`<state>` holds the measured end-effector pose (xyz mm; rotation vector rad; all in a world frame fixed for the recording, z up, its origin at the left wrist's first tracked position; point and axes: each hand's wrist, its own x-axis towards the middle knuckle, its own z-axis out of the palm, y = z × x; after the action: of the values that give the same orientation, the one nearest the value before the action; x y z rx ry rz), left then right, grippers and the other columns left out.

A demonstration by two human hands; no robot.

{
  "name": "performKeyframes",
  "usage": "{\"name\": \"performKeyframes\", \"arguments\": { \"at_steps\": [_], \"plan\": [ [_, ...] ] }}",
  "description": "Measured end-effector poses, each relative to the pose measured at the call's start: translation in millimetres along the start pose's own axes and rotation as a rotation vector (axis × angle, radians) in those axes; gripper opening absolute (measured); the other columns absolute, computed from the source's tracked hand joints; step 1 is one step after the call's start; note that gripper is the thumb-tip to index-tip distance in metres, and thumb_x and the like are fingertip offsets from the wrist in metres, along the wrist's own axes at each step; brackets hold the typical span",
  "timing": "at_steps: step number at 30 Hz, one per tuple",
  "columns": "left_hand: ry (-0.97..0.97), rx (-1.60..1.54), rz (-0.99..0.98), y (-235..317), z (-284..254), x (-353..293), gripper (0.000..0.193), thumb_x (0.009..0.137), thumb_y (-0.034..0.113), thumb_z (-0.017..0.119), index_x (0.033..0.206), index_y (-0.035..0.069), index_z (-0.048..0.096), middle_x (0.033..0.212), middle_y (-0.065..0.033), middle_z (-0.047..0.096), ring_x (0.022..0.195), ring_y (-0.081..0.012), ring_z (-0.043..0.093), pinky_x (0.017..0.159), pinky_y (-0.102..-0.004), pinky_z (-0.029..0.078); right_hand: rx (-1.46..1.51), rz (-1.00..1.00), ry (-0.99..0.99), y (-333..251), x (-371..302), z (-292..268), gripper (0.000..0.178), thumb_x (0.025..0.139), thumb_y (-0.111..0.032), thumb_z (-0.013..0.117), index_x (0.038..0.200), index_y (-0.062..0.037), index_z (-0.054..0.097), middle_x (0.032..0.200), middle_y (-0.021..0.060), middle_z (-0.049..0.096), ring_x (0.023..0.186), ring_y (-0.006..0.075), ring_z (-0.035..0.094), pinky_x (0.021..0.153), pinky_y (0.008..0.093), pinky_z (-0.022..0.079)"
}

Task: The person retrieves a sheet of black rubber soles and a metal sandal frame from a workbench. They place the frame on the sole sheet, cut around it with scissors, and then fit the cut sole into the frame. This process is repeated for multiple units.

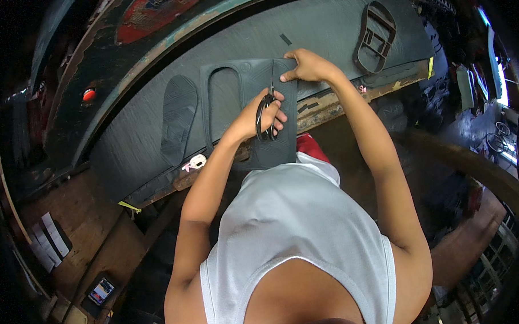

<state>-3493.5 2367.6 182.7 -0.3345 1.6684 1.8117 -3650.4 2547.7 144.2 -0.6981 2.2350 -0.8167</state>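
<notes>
Dark grey rectangular patterned rubber-like sheet (pixel 285 124) lay mid-frame in the head view, overhanging the near edge of the long dark grey table (pixel 329 25); its left part had a large opening. Left grip (pixel 252 117) was closed around black-handled metal scissors (pixel 268 100), blades at the sheet, pointing toward its far edge. Right grip (pixel 309 67) grasped the sheet's far right corner, thumb on top. Flat dark grey sole (pixel 178 119) lay left of it; brown sole-shaped frame (pixel 375 42) sat well apart, far right.
</notes>
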Motion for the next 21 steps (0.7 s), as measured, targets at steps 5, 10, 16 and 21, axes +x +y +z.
{"name": "performKeyframes", "arguments": {
  "at_steps": [5,10,16,21],
  "plan": [
    [0.022,-0.004,-0.046,2.4,4.4,4.3,0.028,0.104,0.015,0.043,0.126,-0.002,0.044,0.087,-0.0156,0.063,0.066,-0.0194,0.064,0.054,-0.0337,0.054,0.032,-0.160,0.195,7.4,-2.4,10.5,0.054,0.080,-0.026,0.084,0.122,0.0035,0.067,0.113,0.0238,0.071,0.107,0.0356,0.068,0.095,0.0407,0.050],
    [0.010,-0.031,-0.066,0.1,3.4,1.0,0.029,0.103,0.014,0.042,0.127,-0.003,0.044,0.087,-0.0164,0.064,0.066,-0.0191,0.065,0.053,-0.0331,0.055,0.092,-0.066,0.185,7.8,-7.7,18.8,0.055,0.084,-0.030,0.081,0.124,0.0041,0.066,0.112,0.0240,0.072,0.105,0.0321,0.070,0.093,0.0395,0.052],
    [-0.010,-0.008,-0.075,0.2,1.7,0.4,0.029,0.103,0.013,0.042,0.127,-0.003,0.044,0.087,-0.0166,0.065,0.065,-0.0186,0.065,0.054,-0.0324,0.055,0.091,-0.035,0.175,6.2,-7.0,17.8,0.055,0.086,-0.032,0.080,0.125,0.0039,0.066,0.109,0.0234,0.073,0.102,0.0290,0.071,0.089,0.0388,0.053],
    [-0.004,0.026,-0.082,3.5,2.1,-0.2,0.030,0.104,0.014,0.041,0.127,-0.004,0.045,0.087,-0.0169,0.066,0.064,-0.0186,0.065,0.054,-0.0321,0.055,0.062,-0.053,0.206,11.9,-5.2,23.3,0.052,0.086,-0.031,0.079,0.125,0.0019,0.066,0.109,0.0221,0.073,0.102,0.0295,0.071,0.090,0.0392,0.052]
  ]
}}
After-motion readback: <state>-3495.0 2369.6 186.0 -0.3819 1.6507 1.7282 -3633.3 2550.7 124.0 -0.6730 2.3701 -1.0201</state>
